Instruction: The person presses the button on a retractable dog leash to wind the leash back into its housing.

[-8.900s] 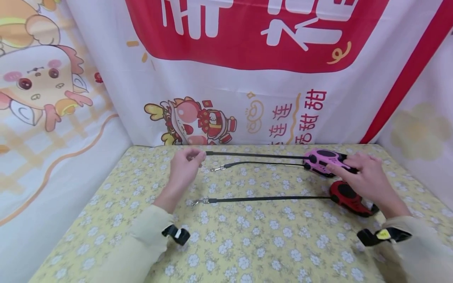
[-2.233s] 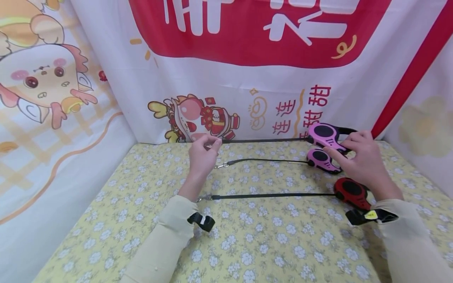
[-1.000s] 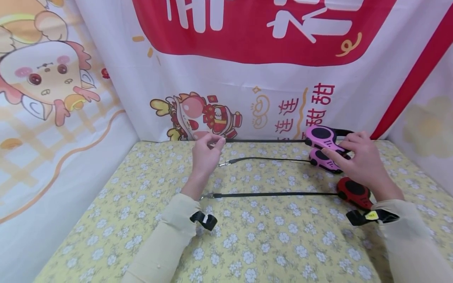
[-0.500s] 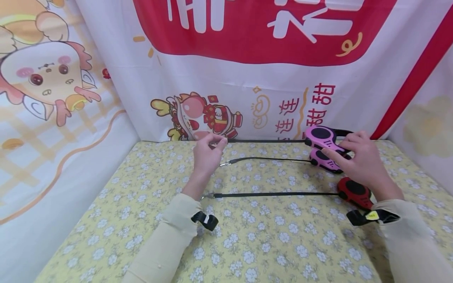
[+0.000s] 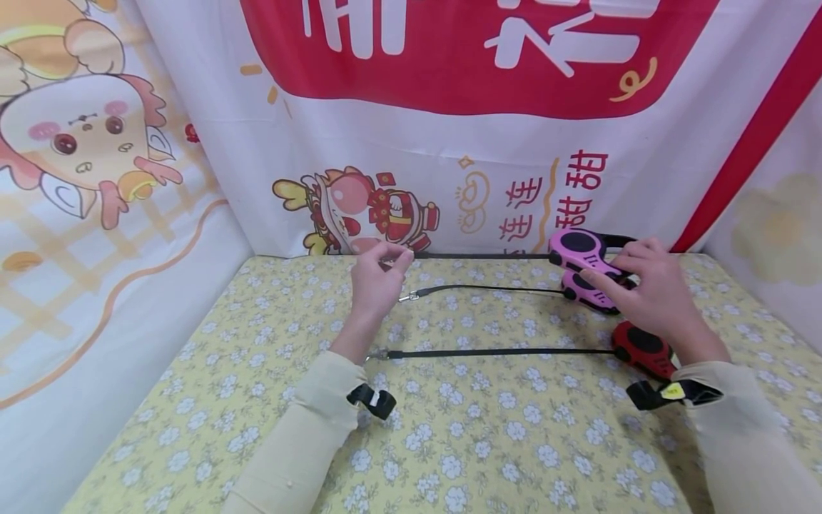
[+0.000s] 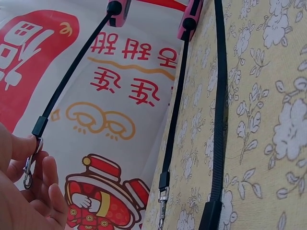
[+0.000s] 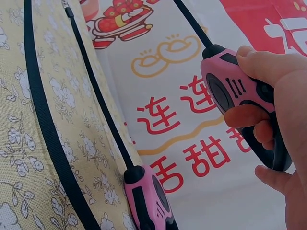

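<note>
- Around you hang printed banners [image 5: 449, 143]: red blocks with white characters and cartoon figures close off the back and both sides of the bench [image 5: 449, 442], which wears a yellow cloth with small white flowers.
- Your right hand [image 5: 648, 293] is clamped around the handle of a pink retractable leash [image 5: 581, 248], lifted clear of the cloth near the back banner; the right wrist view shows your fingers curled round its black grip and your thumb up by the button.
- Its black cord [image 5: 481, 255] runs taut and level to the left, ending at a metal clip [image 6: 29, 170].
- Your left hand [image 5: 375, 282] pinches that clip end between thumb and fingertips, raised above the cloth; the other fingers curl loosely.
- Just below the lifted case, a second pink leash [image 5: 587, 296] lies on the bench, partly behind your right hand. Its thin cord [image 5: 488, 289] stretches left and ends in a small clasp [image 5: 404, 297] beside your left wrist.
- Nearer to you, a red leash [image 5: 642, 350] rests on the cloth just under your right wrist, its flat black strap [image 5: 501, 353] drawn straight leftward to a clasp [image 5: 375, 355] close to your left forearm.
- Both pale sleeves [image 5: 302, 442] carry black wrist-mounted clips.
</note>
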Motion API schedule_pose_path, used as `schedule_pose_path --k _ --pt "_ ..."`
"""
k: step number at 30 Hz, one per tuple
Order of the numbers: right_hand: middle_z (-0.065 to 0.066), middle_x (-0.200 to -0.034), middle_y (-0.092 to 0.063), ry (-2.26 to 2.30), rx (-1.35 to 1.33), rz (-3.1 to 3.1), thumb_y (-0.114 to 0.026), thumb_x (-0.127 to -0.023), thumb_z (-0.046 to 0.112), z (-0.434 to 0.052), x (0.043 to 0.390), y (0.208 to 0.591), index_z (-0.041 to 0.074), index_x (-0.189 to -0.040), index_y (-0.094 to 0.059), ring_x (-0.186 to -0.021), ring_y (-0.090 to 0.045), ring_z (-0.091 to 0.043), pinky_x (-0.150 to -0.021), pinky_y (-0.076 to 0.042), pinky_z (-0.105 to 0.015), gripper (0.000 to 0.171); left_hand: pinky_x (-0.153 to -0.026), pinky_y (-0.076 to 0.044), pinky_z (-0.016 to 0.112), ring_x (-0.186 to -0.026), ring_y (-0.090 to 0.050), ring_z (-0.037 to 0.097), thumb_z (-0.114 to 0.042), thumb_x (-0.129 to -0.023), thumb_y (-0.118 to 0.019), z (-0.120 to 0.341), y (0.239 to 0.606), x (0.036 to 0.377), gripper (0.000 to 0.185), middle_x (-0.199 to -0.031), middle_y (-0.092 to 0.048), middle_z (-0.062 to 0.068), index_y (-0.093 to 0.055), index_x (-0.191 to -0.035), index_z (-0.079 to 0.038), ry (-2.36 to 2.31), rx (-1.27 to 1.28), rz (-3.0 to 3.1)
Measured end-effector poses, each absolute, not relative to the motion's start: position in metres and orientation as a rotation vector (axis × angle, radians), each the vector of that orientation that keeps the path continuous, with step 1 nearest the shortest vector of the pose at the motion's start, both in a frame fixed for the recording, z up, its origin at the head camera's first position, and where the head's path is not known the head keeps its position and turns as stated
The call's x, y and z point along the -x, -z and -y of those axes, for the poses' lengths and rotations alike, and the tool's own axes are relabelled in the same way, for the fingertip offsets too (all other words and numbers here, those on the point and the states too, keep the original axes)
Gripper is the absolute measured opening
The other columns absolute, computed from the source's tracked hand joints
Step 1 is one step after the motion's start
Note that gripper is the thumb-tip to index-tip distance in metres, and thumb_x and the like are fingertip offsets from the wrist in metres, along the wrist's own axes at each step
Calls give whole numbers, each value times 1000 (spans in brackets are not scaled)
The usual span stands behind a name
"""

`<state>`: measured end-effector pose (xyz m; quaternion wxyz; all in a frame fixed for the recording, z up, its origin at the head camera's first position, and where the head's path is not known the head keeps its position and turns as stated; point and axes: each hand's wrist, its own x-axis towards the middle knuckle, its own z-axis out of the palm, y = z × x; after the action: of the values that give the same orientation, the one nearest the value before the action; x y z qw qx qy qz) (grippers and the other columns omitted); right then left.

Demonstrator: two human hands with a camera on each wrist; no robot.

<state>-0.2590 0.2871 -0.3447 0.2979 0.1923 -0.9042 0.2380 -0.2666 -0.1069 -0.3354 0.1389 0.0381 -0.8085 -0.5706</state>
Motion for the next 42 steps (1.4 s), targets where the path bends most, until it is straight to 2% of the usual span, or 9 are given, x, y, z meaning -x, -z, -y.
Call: schedule_pose_path --k 6,24,36,42 --pt "-22 -95 -68 -628 -518 2389 -82 -92 35 -286 260 345 -4 -87 -75 -98 -46 -31 -79 -33 -42 40 -80 -56 35 -94 -67 22 -31 -103 -71 106 336 266 17 -112 -72 1 -75 -113 -18 1639 -83 2341" --pt "-19 -93 -66 -627 -519 2397 -84 -91 32 -284 260 346 -4 -85 -74 -97 -44 -28 -78 -32 -41 38 -81 -56 35 -95 -67 22 -30 -103 -71 106 334 266 17 -110 -72 2 -75 -114 -17 1641 -95 2347" --pt "-18 -93 -65 -613 -537 2391 -85 -90 32 -282 261 346 -4 -86 -74 -101 -46 -31 -80 -35 -43 38 -80 -55 35 -95 -67 22 -31 -104 -69 106 336 267 18 -111 -73 2 -75 -114 -17 1633 -85 2354" --pt "-19 -95 -66 -608 -525 2407 -85 -90 33 -282 259 344 -5 -91 -77 -100 -46 -31 -79 -35 -43 39 -82 -56 36 -96 -67 22 -30 -104 -70 105 336 267 17 -111 -72 2 -75 -114 -17 1643 -93 2357"
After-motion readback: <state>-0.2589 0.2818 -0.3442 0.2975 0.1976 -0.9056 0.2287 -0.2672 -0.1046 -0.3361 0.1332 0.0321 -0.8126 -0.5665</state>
